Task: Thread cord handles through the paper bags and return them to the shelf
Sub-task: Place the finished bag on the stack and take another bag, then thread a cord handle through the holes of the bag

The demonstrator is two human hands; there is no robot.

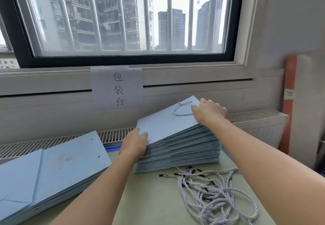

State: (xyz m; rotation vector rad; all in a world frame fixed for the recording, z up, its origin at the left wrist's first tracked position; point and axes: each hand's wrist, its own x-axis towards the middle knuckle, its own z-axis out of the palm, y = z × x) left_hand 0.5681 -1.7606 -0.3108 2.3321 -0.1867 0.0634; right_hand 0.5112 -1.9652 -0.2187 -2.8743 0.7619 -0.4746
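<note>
At the counter's left edge lies an unthreaded stack [52,175]. The left hand [134,144] and right hand [209,113] grip the finished bags [177,147] mid-counter; loose cords [214,193] right. Next, probably lift toward the shelf.

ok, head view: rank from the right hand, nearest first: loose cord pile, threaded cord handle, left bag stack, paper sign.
1. Threaded cord handle, just left of the right hand.
2. Paper sign, up-left on the wall.
3. Loose cord pile, below on the table.
4. Left bag stack, far left.

A barred window [123,17] shows grey towers above a white radiator [260,126] and green table [158,198].
</note>
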